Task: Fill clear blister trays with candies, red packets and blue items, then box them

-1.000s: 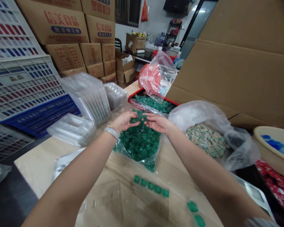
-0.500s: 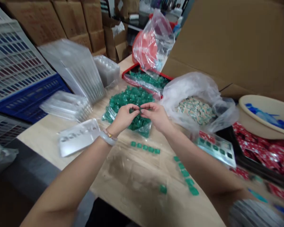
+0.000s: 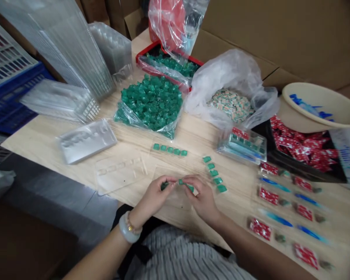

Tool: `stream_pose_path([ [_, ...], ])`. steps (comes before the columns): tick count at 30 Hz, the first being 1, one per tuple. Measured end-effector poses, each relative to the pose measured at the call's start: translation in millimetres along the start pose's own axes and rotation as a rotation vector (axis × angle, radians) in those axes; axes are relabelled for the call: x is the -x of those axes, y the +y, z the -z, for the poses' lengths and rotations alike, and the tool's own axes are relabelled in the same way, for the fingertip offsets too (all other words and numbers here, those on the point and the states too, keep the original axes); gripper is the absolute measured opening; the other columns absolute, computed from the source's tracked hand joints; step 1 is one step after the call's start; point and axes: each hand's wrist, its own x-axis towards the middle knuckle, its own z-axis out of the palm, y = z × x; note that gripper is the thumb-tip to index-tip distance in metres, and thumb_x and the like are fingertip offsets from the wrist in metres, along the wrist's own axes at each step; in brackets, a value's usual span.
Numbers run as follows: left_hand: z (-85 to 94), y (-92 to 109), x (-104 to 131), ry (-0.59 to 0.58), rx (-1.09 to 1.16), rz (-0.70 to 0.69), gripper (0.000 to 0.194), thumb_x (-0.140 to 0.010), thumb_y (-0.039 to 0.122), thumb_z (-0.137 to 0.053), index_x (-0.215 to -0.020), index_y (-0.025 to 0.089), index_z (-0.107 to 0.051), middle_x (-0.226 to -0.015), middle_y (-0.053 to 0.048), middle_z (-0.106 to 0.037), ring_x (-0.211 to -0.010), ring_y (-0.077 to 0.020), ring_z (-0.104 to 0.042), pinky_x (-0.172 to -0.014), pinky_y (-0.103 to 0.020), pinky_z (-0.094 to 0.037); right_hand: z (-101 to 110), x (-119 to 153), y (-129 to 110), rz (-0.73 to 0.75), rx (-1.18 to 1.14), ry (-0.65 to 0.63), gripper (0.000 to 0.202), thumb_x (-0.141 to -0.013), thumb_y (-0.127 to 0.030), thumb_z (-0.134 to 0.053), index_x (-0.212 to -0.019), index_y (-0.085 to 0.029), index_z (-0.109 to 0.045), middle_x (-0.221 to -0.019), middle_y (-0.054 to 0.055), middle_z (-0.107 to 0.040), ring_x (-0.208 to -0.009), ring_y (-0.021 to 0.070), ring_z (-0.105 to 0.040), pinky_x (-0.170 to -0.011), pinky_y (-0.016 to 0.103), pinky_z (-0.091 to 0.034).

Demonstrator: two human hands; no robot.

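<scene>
Close to the table's near edge, my left hand (image 3: pixel 161 193) and my right hand (image 3: pixel 203 198) meet with bent, closed fingers. Both pinch small green translucent pieces; one green piece (image 3: pixel 180 181) shows between the fingertips. More green shows inside the left fingers and under the right ones. Beyond my hands lies a short row of green square pieces (image 3: pixel 170 149). A second row (image 3: pixel 214 174) slants to the right of them. Farther back, a clear bag (image 3: pixel 151 103) is heaped with the same green pieces.
Left are an empty clear tray (image 3: pixel 121 171), a stacked tray pile (image 3: pixel 87 140) and tall clear stacks (image 3: pixel 67 42). Right are a bag of patterned pieces (image 3: pixel 231 105), a filled tray (image 3: pixel 247 144), a cream basin (image 3: pixel 291 116) and red packets (image 3: pixel 270 195). A red-rimmed tray (image 3: pixel 140 54) stands behind.
Both hands have come back from the heaped green bag to the near edge, with green pieces in the fingers. The view has tilted down. The single piece near the edge is now by my hands.
</scene>
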Motion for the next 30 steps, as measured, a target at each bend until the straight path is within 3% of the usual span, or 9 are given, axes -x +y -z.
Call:
stream_pose_path([
  [5,-13.9,-11.3,0.3,0.061,-0.106,-0.015,0.019,-0.078,0.024,-0.049,-0.090,0.016,-0.060,-0.095,-0.006,-0.063,-0.092,-0.0160,-0.056,-0.087,-0.030,-0.040,-1.4,15.7,10.6,0.155,0.188,-0.087,0.012,-0.081,-0.020,-0.047,-0.080,-0.022,-0.059,-0.081,0.005,-0.062,-0.080,0.0193,-0.052,-0.072,0.037,-0.041],
  [10,-14.0,-4.1,2.5,0.047,-0.072,-0.009,0.021,-0.076,0.031,-0.052,-0.088,0.016,-0.060,-0.091,-0.005,-0.063,-0.089,-0.0164,-0.055,-0.085,-0.029,-0.040,-1.4,18.8,17.9,0.257,0.306,-0.205,0.021,-0.083,-0.021,-0.044,-0.097,-0.020,-0.059,-0.081,0.007,-0.062,-0.079,0.0201,-0.049,-0.071,0.036,-0.040],
  [13,-8.4,7.6,5.6,0.000,0.186,0.156,0.034,-0.078,0.044,-0.045,-0.091,0.016,-0.060,-0.082,-0.004,-0.060,-0.076,-0.0144,-0.055,-0.069,-0.026,-0.043,1.7,16.4,13.9,0.261,0.355,-0.218,0.021,-0.082,-0.025,-0.048,-0.098,-0.021,-0.060,-0.083,0.008,-0.062,-0.081,0.0212,-0.049,-0.070,0.037,-0.038],
  [17,-1.0,22.2,5.9,-0.155,0.684,0.371,0.045,-0.081,0.047,-0.028,-0.095,0.015,-0.058,-0.068,-0.002,-0.052,-0.060,-0.0115,-0.048,-0.052,-0.023,-0.037,9.4,4.5,-10.3,0.232,0.311,-0.096,0.026,-0.080,-0.029,-0.050,-0.103,-0.020,-0.057,-0.092,0.009,-0.059,-0.085,0.0214,-0.048,-0.073,0.038,-0.038],
  [20,-2.4,24.8,3.9,-0.203,0.861,0.340,0.029,-0.076,0.033,-0.038,-0.082,0.015,-0.059,-0.068,-0.002,-0.051,-0.061,-0.0107,-0.045,-0.053,-0.022,-0.035,7.2,-8.7,-28.4,0.251,0.172,-0.079,0.021,-0.081,-0.021,-0.048,-0.099,-0.018,-0.057,-0.094,0.008,-0.059,-0.086,0.0195,-0.049,-0.075,0.036,-0.038],
  [22,-4.7,23.0,3.7,-0.203,0.861,0.285,0.022,-0.072,0.027,-0.042,-0.080,0.015,-0.059,-0.074,-0.002,-0.054,-0.063,-0.0105,-0.044,-0.055,-0.021,-0.034,3.4,-15.9,-33.6,0.239,0.083,-0.092,0.019,-0.079,-0.017,-0.048,-0.096,-0.017,-0.057,-0.093,0.008,-0.059,-0.087,0.0191,-0.049,-0.076,0.036,-0.039],
  [26,-4.4,20.3,7.2,-0.141,0.555,0.181,0.027,-0.073,0.027,-0.048,-0.095,0.018,-0.060,-0.093,-0.004,-0.058,-0.078,-0.0139,-0.047,-0.061,-0.023,-0.035,1.6,-21.7,-30.6,0.032,-0.170,-0.159,0.014,-0.071,-0.014,-0.052,-0.083,-0.017,-0.055,-0.079,0.004,-0.055,-0.075,0.0153,-0.049,-0.069,0.031,-0.041],
  [30,-1.1,23.0,13.5,-0.054,0.240,0.091,0.027,-0.073,0.031,-0.053,-0.093,0.017,-0.062,-0.080,-0.003,-0.059,-0.073,-0.0144,-0.047,-0.060,-0.023,-0.033,6.9,-20.4,-24.9,-0.377,-0.588,-0.263,0.012,-0.066,-0.024,-0.057,-0.071,-0.017,-0.049,-0.064,-0.003,-0.049,-0.057,0.0089,-0.044,-0.055,0.023,-0.037],
])
